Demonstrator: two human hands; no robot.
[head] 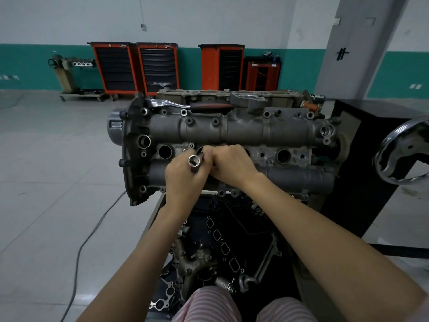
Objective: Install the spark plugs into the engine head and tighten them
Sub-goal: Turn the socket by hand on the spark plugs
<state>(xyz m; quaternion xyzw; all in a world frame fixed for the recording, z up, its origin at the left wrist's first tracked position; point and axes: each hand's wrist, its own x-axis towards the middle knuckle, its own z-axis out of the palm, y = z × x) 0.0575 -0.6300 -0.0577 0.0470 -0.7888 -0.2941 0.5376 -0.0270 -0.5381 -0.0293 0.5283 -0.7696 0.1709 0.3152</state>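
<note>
A grey engine head (243, 130) lies across a stand in front of me, with round spark plug wells along its middle; open wells show at the left (165, 151) and right (283, 156). My left hand (185, 180) grips a chrome socket (194, 161), its open end facing up toward me. My right hand (232, 164) is curled over the head beside it, fingertips meeting the socket's far side near the second well. What those fingers pinch is hidden. A ratchet with a red-black handle (209, 105) rests on the head's far edge.
A chrome handwheel (401, 154) juts out at the right beside a black cabinet (362, 163). Below the head, a dark tray (232, 240) holds gaskets and metal parts. Orange tool carts (137, 66) stand along the far wall. A cable (92, 233) runs over the floor at left.
</note>
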